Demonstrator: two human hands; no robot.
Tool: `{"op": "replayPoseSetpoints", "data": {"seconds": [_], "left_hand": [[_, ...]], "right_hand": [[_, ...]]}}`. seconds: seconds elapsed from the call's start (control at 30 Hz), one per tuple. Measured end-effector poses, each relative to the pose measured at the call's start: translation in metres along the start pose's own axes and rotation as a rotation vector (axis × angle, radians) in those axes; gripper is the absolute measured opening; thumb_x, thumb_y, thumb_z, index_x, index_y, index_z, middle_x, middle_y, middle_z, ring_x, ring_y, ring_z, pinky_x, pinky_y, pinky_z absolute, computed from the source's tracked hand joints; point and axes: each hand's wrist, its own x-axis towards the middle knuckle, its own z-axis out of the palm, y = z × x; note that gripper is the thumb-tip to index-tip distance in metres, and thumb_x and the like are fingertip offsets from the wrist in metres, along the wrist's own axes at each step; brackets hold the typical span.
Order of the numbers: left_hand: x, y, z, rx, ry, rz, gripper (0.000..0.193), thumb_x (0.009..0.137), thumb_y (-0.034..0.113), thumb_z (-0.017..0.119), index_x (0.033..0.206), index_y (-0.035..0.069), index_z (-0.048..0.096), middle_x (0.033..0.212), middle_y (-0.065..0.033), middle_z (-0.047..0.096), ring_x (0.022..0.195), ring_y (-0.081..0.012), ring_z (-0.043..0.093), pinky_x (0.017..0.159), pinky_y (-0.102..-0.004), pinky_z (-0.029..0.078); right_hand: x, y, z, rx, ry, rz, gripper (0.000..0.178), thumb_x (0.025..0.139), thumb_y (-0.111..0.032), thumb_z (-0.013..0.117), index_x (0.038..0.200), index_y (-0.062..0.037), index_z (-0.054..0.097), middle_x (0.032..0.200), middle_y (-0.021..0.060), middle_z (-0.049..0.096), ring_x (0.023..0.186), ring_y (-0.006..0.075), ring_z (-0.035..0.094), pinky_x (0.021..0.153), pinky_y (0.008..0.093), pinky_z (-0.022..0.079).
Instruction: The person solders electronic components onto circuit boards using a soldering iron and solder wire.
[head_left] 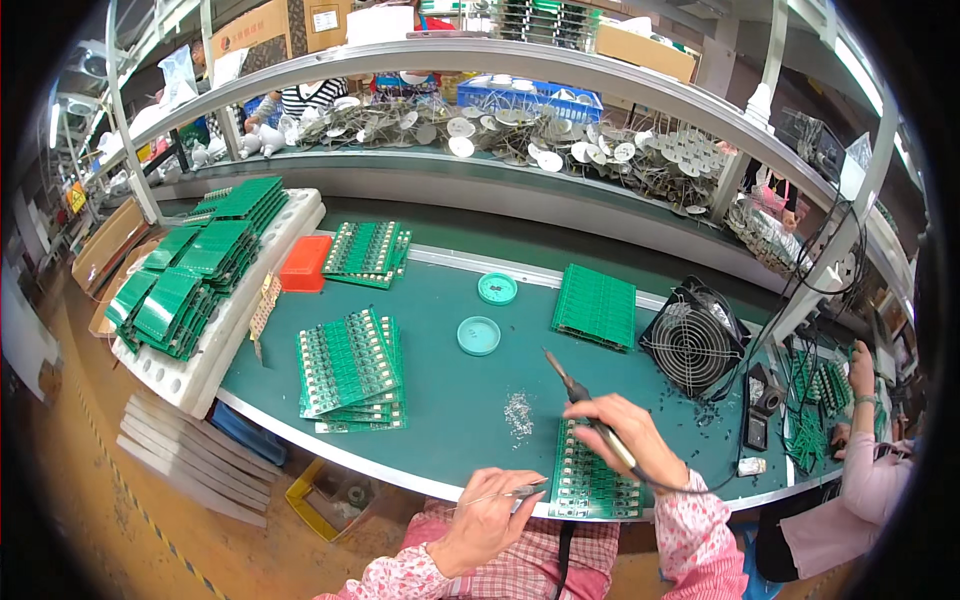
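Note:
My right hand [630, 435] is closed round a soldering iron [612, 447], its tip pointing up and away over the mat. Beneath that hand, at the table's near edge, lies a green circuit board panel [585, 485] with rows of small pale parts. My left hand [485, 520] pinches slim grey tweezers [527, 490], whose tip reaches toward the panel's left side. A thin wire-like line also shows at those fingers; I cannot tell what it belongs to. Small silvery bits [518, 415] are scattered on the mat just beyond my hands.
Stacked populated boards [350, 365] lie left, with more boards [365, 252] and a red box [305, 263] behind. Two round teal dishes [479, 336] sit mid-table. Bare green panels [595, 305] and a black fan [690, 345] stand right. A co-worker's arm [862, 420] is far right.

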Motion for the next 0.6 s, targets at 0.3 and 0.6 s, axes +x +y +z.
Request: {"op": "replayPoseSetpoints", "data": {"seconds": [0.3, 0.6], "left_hand": [[0.027, -0.002, 0.014, 0.179, -0.405, 0.395, 0.035, 0.072, 0.005, 0.07, 0.105, 0.006, 0.061, 0.102, -0.0047, 0.066, 0.097, -0.0184, 0.064, 0.099, -0.0449, 0.044], [0.025, 0.005, -0.016, 0.16, -0.646, 0.375, 0.042, 0.065, 0.004, 0.072, 0.105, 0.01, 0.061, 0.099, 0.0004, 0.065, 0.097, -0.0152, 0.064, 0.103, -0.0434, 0.041]], "right_hand": [[-0.071, -0.037, 0.011, -0.245, 0.142, 0.084, 0.025, 0.07, -0.014, 0.084, 0.093, -0.013, 0.072, 0.083, 0.0077, 0.058, 0.067, 0.0251, 0.062, 0.057, 0.0343, 0.051], [-0.092, -0.04, 0.002, -0.227, -0.113, 0.09, 0.026, 0.072, -0.015, 0.08, 0.096, -0.0154, 0.07, 0.089, 0.0049, 0.058, 0.077, 0.024, 0.062, 0.066, 0.0354, 0.051]]}}
